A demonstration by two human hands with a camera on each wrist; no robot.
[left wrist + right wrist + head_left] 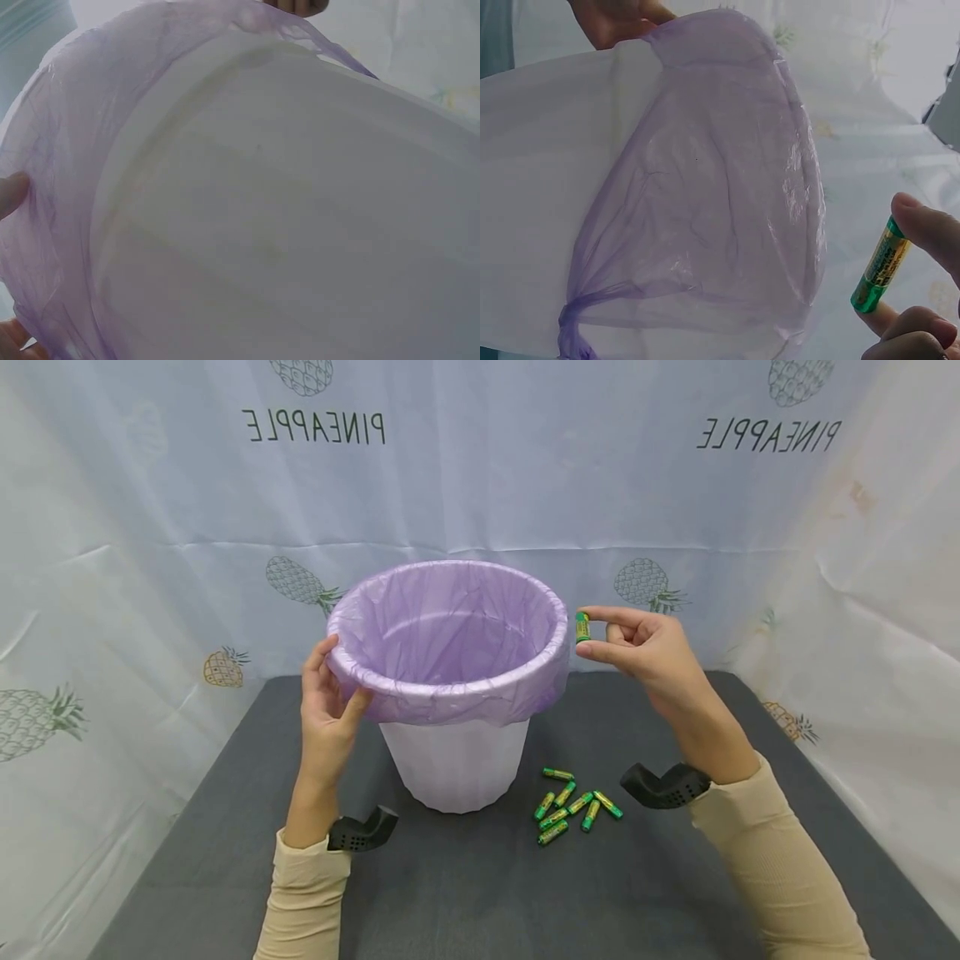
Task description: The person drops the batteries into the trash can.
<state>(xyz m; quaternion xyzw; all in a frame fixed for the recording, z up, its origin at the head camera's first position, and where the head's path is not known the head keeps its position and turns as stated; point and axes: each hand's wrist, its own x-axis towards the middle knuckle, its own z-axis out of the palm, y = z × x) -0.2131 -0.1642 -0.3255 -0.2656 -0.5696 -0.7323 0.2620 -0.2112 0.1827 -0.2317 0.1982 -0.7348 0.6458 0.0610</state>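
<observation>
A white trash can stands upright, lined with a purple bag folded over its rim. My left hand holds the can's left side just at the rim, thumb at the front and fingers farther round, over the bag. Beside the right rim, outside the can, my right hand pinches a green and yellow battery by its ends, between thumb and index finger. The right wrist view shows this battery close up. Several similar batteries lie in a loose group on the table, right of the can's base.
Dark grey cloth covers the table. A pale curtain with pineapple prints hangs behind it and along both sides. Each wrist carries a black camera mount, the left one near the can's lower left.
</observation>
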